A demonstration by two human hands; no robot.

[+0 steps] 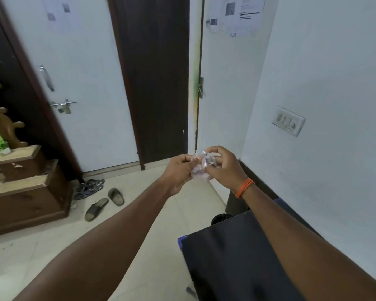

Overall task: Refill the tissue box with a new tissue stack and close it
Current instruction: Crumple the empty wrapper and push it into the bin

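Both my arms reach forward at chest height over the floor. My left hand (179, 170) and my right hand (223, 168) meet on a small crumpled piece of clear plastic wrapper (201, 166), pinched between the fingers of both. An orange thread band circles my right wrist. No tissue box or tissue stack shows in this view.
A black table (237, 253) stands at lower right against the white wall with a switch plate (289, 122). A dark bin (220, 219) sits beyond it. Two white doors stand ahead, a wooden dresser (24, 192) at left, several slippers (100, 200) on the tiled floor.
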